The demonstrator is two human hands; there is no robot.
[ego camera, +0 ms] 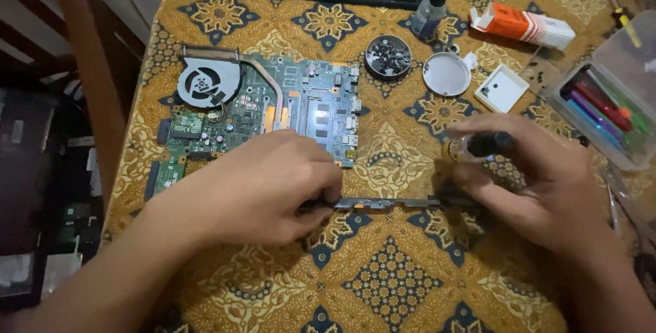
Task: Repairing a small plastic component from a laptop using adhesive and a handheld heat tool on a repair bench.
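Just in front of the green circuit board [260, 111], on the patterned gold cloth [383, 271], we list one narrow dark strip [383, 203], lying flat and crosswise. Our left hand [266, 186] is curled nearly closed, its fingertips pinching the strip's left end. Our right hand [540, 179] is wrapped around a small bottle with a dark cap [478, 146], held tipped on its side above the strip's right end; whether this hand also touches the strip we cannot tell. On the board's far left corner sits a round fan [207, 83]. Beyond the board's right edge we note a round dish of small dark screws [388, 55], a white round lid [446, 73] and a white square tray [502, 88]. Farther right of the board stands a clear box of coloured tools [608, 111], and beyond it an orange-and-white carton [523, 27] beside an upright dark-capped bottle [432, 8].
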